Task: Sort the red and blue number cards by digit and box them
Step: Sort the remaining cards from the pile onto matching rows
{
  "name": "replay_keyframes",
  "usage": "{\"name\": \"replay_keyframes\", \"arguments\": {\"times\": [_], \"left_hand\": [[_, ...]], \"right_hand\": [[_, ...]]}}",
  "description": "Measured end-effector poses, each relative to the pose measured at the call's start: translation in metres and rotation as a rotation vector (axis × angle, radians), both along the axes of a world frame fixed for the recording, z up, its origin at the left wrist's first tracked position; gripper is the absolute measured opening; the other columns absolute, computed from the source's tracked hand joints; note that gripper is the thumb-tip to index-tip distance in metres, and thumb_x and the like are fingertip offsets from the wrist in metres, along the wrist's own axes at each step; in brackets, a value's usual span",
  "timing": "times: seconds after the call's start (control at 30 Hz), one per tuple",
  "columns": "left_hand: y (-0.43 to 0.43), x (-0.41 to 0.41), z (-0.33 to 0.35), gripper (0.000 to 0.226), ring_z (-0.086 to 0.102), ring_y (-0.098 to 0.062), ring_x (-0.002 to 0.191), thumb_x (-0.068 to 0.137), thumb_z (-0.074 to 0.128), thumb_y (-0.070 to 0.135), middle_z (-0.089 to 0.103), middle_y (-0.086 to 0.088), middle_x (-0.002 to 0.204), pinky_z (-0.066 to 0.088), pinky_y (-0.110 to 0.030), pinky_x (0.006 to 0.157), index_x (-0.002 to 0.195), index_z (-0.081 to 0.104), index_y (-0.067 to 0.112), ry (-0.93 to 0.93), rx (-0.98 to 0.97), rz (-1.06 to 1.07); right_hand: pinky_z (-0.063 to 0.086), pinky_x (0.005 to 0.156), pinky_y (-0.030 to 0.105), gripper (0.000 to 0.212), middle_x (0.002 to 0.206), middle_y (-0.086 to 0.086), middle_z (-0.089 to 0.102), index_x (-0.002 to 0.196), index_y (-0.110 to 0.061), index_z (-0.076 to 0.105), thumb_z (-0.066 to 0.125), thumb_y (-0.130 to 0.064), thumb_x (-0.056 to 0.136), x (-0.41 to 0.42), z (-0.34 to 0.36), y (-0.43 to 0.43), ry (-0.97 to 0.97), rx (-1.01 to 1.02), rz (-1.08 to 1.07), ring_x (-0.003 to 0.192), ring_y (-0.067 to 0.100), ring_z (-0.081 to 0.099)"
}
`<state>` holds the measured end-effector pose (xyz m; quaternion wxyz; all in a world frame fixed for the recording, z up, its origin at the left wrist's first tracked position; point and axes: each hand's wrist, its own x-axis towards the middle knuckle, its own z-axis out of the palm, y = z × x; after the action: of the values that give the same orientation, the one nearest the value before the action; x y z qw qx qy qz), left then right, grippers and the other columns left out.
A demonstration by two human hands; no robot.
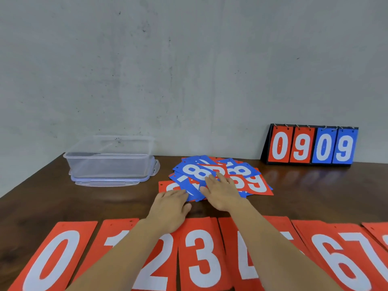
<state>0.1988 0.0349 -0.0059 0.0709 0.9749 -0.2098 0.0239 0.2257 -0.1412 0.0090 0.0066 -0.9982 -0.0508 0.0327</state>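
A loose pile of red and blue number cards (pixel 247 177) lies mid-table, a blue 8 on top. My right hand (pixel 222 192) lies flat on the pile with straight fingers. My left hand (pixel 171 206) rests at the pile's left edge, fingertips over a red card (pixel 165 186). Along the near edge runs a row of red cards: 0 (pixel 52 259), 1 (pixel 117 234), 2 (pixel 159 261), 3 (pixel 201 257), 4 (pixel 237 259), a partly hidden 5, 6 (pixel 336 261) and 7 (pixel 365 250). A clear plastic box (pixel 109 158) stands at the back left.
The box sits on its lid (pixel 105 182). A flip scoreboard (pixel 312 144) reading 0 9 0 9 stands at the back right against the grey wall. Another red card (pixel 380 232) peeks in at the right edge. The dark wooden table (pixel 63 202) is bare between box and row.
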Motion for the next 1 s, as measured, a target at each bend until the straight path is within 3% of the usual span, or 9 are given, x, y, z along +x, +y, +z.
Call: {"name": "replay_keyframes", "arguments": {"times": [0.3,0.4,0.5,0.57,0.63,0.77,0.87,1.0], "left_hand": [[-0.003,0.002,0.002,0.047,0.023,-0.01,0.143,0.104,0.028,0.04,0.03,0.009,0.155,0.014,-0.029,0.115,0.148,0.034,0.025,0.005,0.035,0.034],[-0.006,0.003,0.003,0.044,0.033,-0.011,0.138,0.104,0.03,0.037,0.041,0.007,0.149,0.02,-0.031,0.113,0.143,0.043,0.023,0.015,0.013,0.052],[-0.009,0.004,0.006,0.031,0.051,-0.012,0.109,0.103,0.033,0.034,0.061,0.004,0.121,0.032,-0.033,0.105,0.114,0.059,0.021,0.011,-0.034,0.075],[-0.008,0.003,0.006,0.025,0.048,-0.01,0.088,0.102,0.034,0.033,0.063,0.005,0.101,0.036,-0.032,0.098,0.096,0.056,0.022,-0.022,-0.057,0.098],[-0.005,0.002,0.006,0.022,0.047,-0.01,0.081,0.101,0.038,0.032,0.062,0.005,0.093,0.038,-0.033,0.097,0.092,0.056,0.023,-0.053,-0.093,0.132],[0.002,0.0,0.007,0.029,0.056,-0.013,0.1,0.1,0.042,0.034,0.066,0.002,0.11,0.037,-0.029,0.1,0.118,0.06,0.021,-0.071,-0.141,0.185],[0.005,-0.002,0.005,0.033,0.055,-0.012,0.109,0.099,0.044,0.036,0.065,0.003,0.118,0.036,-0.027,0.101,0.125,0.059,0.021,-0.085,-0.168,0.19],[0.003,-0.001,0.004,0.04,0.05,-0.013,0.124,0.099,0.046,0.036,0.057,0.005,0.134,0.033,-0.032,0.109,0.136,0.053,0.022,-0.1,-0.203,0.187]], "right_hand": [[0.018,0.114,0.042,0.052,0.152,0.004,0.034,0.144,-0.017,0.037,0.025,-0.046,0.102,-0.038,0.0,-0.045,-0.059,0.004,-0.009,0.142,0.023,0.022],[0.026,0.109,0.037,0.047,0.142,0.002,0.047,0.141,-0.02,0.044,0.029,-0.041,0.103,-0.049,0.004,-0.051,-0.109,0.109,0.021,0.132,0.019,0.035],[0.034,0.105,0.035,0.043,0.136,0.002,0.054,0.139,-0.02,0.049,0.042,-0.038,0.101,-0.038,0.008,-0.057,-0.2,0.245,-0.008,0.127,0.019,0.041],[0.038,0.106,0.037,0.045,0.138,0.003,0.053,0.138,-0.02,0.05,0.051,-0.038,0.097,-0.021,0.01,-0.061,-0.228,0.308,-0.055,0.129,0.02,0.041],[0.037,0.107,0.038,0.052,0.142,0.005,0.048,0.139,-0.018,0.048,0.058,-0.039,0.092,-0.001,0.011,-0.062,-0.225,0.37,-0.094,0.132,0.022,0.039],[0.023,0.114,0.042,0.088,0.156,0.005,0.028,0.15,-0.016,0.026,0.066,-0.055,0.082,0.04,0.01,-0.058,-0.093,0.37,-0.055,0.143,0.026,0.023],[0.011,0.118,0.045,0.104,0.161,0.004,0.011,0.154,-0.018,0.01,0.062,-0.067,0.078,0.063,0.003,-0.056,0.012,0.304,-0.02,0.148,0.025,0.008],[0.012,0.117,0.046,0.106,0.158,0.004,0.022,0.153,-0.016,0.015,0.054,-0.077,0.075,0.071,-0.004,-0.065,0.009,0.226,-0.022,0.145,0.026,0.019]]}}
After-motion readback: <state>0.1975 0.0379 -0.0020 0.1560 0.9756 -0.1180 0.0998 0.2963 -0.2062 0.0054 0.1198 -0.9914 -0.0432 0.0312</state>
